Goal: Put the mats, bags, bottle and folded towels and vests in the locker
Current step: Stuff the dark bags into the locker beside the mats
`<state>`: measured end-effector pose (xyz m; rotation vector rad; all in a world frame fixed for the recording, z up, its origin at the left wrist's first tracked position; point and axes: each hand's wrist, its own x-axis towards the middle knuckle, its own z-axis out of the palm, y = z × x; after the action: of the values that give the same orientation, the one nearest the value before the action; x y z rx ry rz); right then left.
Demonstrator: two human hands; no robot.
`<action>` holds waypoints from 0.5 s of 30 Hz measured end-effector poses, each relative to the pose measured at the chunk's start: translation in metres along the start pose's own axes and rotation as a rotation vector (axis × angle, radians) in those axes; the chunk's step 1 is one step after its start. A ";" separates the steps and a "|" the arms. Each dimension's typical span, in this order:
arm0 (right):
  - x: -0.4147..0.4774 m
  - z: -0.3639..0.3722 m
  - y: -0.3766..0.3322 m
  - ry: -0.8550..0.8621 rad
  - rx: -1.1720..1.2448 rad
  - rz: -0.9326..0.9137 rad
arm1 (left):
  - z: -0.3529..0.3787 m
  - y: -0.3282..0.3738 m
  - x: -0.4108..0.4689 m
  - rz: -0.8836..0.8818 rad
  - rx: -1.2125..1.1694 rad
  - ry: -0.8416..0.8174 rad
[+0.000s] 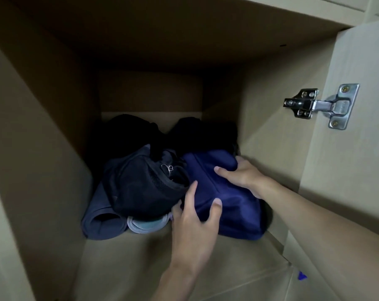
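Gripping blue bag (234, 205) in locker (42, 148): left hand (192, 218) near edge, right hand (242, 174) far edge.

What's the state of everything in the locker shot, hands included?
blue bag: on locker floor, right side, held by both hands
black mesh bag: lying on the rolled mats, left of blue bag
dark mat: rolled, on floor
pale mat: rolled, beside dark mat
left hand: grips blue bag's near-left edge
right hand: grips its far-right edge
locker door: open
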<state>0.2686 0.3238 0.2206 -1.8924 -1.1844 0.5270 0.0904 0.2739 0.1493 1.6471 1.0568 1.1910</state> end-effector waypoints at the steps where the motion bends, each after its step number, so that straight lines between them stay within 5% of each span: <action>1: 0.003 0.000 0.002 -0.025 0.033 0.015 | 0.004 0.000 0.006 -0.019 -0.021 0.009; 5: 0.013 0.007 0.006 -0.040 0.048 0.022 | 0.016 -0.003 0.014 -0.107 0.055 0.012; 15: 0.013 0.006 0.000 -0.071 -0.067 -0.059 | 0.020 -0.021 0.020 -0.002 0.088 0.028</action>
<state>0.2703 0.3380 0.2179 -1.9025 -1.3146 0.5329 0.1099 0.2967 0.1307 1.7008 1.1428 1.1839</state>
